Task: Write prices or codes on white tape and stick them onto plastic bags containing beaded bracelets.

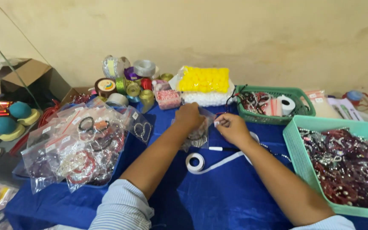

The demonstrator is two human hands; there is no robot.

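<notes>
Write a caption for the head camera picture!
Two hands hold a clear plastic bag of jewellery over a blue tablecloth.

The left hand [188, 115] grips a clear plastic bag [197, 135] of dark bracelets, and the right hand [231, 127] pinches a small white label [216, 123] at its edge. Left of the hands lies a heap of clear zip bags [79, 147] with white stickers. Beyond the hands stands a yellow-and-white pompom pack [205, 85].
</notes>
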